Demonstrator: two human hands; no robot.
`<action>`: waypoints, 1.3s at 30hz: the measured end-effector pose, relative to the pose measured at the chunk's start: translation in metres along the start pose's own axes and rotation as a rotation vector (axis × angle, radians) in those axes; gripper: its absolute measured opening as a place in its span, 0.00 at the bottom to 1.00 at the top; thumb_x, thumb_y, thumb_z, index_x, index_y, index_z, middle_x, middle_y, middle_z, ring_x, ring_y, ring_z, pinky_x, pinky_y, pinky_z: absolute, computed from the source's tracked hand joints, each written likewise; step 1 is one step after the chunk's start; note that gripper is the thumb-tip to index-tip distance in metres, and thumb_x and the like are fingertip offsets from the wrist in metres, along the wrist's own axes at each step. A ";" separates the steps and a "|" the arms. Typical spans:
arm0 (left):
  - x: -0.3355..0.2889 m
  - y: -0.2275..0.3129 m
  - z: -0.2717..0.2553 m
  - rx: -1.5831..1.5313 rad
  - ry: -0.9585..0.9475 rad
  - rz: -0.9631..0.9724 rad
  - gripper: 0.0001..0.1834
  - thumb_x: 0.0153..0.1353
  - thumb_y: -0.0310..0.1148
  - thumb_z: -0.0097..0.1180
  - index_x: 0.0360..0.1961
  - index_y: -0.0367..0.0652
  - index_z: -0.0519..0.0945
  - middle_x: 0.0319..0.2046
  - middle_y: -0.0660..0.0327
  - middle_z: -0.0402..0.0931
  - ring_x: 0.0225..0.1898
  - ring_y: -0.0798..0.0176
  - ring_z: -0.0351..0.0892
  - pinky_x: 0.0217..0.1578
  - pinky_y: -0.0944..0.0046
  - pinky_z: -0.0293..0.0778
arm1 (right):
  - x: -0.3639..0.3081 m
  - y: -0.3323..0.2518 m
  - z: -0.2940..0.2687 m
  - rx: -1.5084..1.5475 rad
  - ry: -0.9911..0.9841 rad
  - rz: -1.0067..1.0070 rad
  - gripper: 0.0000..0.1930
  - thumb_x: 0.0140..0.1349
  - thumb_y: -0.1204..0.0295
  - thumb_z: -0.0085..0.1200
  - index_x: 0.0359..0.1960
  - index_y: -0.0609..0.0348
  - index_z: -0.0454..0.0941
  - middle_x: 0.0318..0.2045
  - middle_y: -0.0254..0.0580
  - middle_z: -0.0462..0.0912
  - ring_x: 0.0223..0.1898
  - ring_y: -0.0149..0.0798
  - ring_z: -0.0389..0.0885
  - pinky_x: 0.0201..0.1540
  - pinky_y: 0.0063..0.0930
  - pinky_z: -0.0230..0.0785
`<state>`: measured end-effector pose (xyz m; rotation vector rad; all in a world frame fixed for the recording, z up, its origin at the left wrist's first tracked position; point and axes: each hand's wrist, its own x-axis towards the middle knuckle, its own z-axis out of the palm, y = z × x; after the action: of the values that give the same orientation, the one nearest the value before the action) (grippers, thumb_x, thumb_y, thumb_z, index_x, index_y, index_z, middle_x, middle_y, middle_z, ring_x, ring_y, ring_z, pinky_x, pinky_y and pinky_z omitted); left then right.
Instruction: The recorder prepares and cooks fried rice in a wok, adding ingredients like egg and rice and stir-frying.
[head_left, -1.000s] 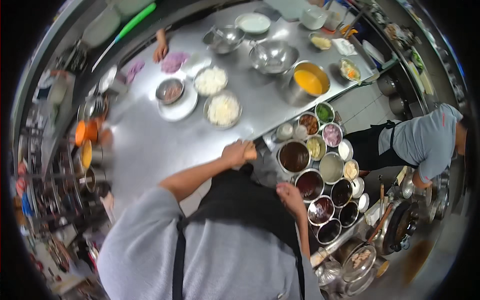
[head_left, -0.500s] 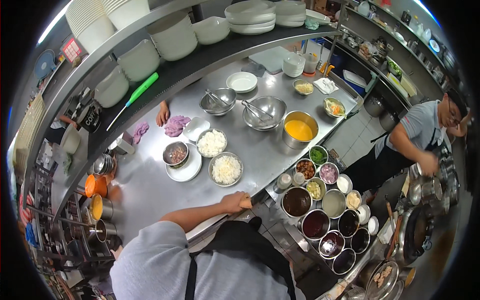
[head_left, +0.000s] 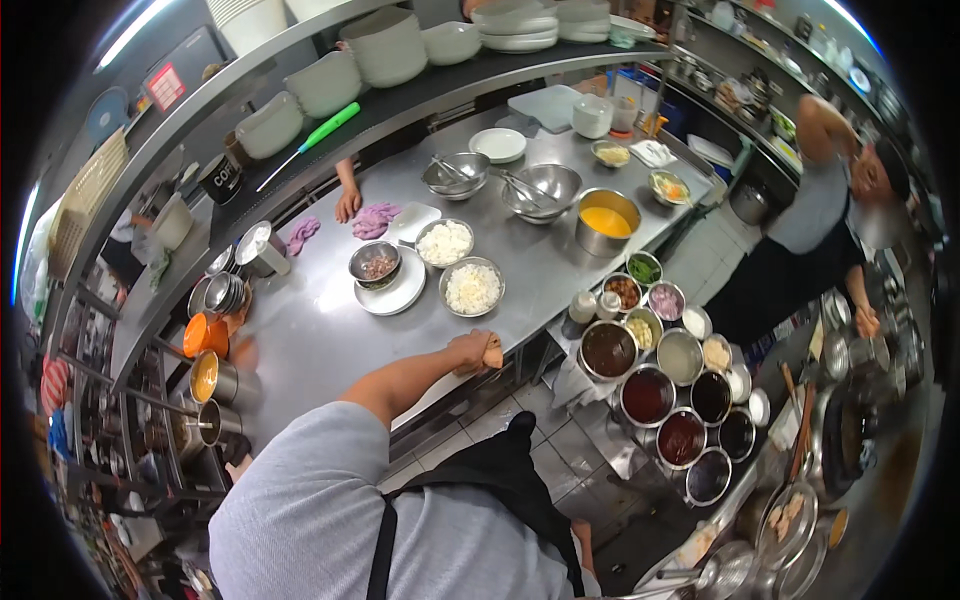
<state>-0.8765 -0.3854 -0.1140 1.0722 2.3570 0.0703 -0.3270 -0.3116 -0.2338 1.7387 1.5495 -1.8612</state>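
Observation:
At the near edge of the steel table, my left hand [head_left: 470, 352] is closed, its fingers curled over a small tan thing [head_left: 493, 351] whose kind I cannot make out. Beyond it stand a steel bowl of white rice [head_left: 472, 288] and another rice bowl [head_left: 444, 243]. Left of these, a small steel bowl of chopped reddish food [head_left: 376, 265] sits on a white plate [head_left: 400, 292]. Low in the picture, part of my right hand [head_left: 581, 530] shows beside my black apron; its fingers cannot be made out.
Steel mixing bowls with whisks [head_left: 543, 192] and a pot of yellow liquid [head_left: 607, 222] stand farther back. Sauce and ingredient pots [head_left: 648, 396] crowd the right side. A co-worker [head_left: 810, 230] stands at the stove; another person's hand [head_left: 347, 205] rests across the table. A shelf [head_left: 420, 82] holds dishes.
My view has shifted, so the table and pots appear moved. My left hand stays at the table edge with the tan thing. Part of my right hand now shows. The co-worker has raised an arm.

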 end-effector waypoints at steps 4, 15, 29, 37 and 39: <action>0.010 0.000 -0.006 -0.053 -0.002 0.055 0.45 0.33 0.43 0.76 0.55 0.46 0.67 0.50 0.47 0.74 0.51 0.44 0.76 0.47 0.50 0.75 | 0.029 0.084 0.003 -0.098 -0.018 -0.281 0.09 0.63 0.69 0.48 0.26 0.60 0.73 0.19 0.40 0.73 0.16 0.37 0.74 0.11 0.31 0.59; 0.024 -0.005 0.000 0.010 -0.073 -0.002 0.54 0.31 0.44 0.79 0.61 0.51 0.61 0.57 0.47 0.69 0.56 0.45 0.73 0.52 0.51 0.73 | 0.124 0.290 0.018 -0.253 0.308 -0.360 0.14 0.59 0.66 0.51 0.32 0.68 0.82 0.27 0.55 0.83 0.30 0.42 0.82 0.37 0.40 0.72; 0.062 -0.021 0.017 -0.104 -0.029 0.330 0.45 0.29 0.40 0.78 0.55 0.46 0.74 0.50 0.51 0.77 0.54 0.50 0.76 0.52 0.53 0.74 | -0.033 0.168 0.017 -0.256 0.376 -0.207 0.15 0.54 0.64 0.48 0.21 0.62 0.82 0.21 0.53 0.82 0.26 0.48 0.83 0.31 0.42 0.74; 0.096 -0.043 0.033 -0.161 -0.127 0.334 0.49 0.29 0.38 0.80 0.55 0.37 0.67 0.48 0.50 0.76 0.48 0.52 0.78 0.49 0.54 0.75 | 0.000 0.193 0.016 -0.796 0.223 -0.075 0.14 0.53 0.70 0.47 0.14 0.62 0.79 0.15 0.46 0.80 0.17 0.43 0.82 0.21 0.38 0.77; 0.100 -0.051 0.032 -0.089 -0.124 0.271 0.49 0.29 0.38 0.79 0.54 0.37 0.66 0.47 0.51 0.75 0.47 0.52 0.78 0.48 0.54 0.75 | -0.021 0.174 0.022 -0.338 0.354 0.093 0.13 0.54 0.71 0.48 0.16 0.61 0.79 0.16 0.45 0.81 0.17 0.43 0.81 0.20 0.39 0.76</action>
<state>-0.9488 -0.3546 -0.2006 1.3063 2.0675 0.1996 -0.2125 -0.4170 -0.3177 2.0032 1.7418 -1.2065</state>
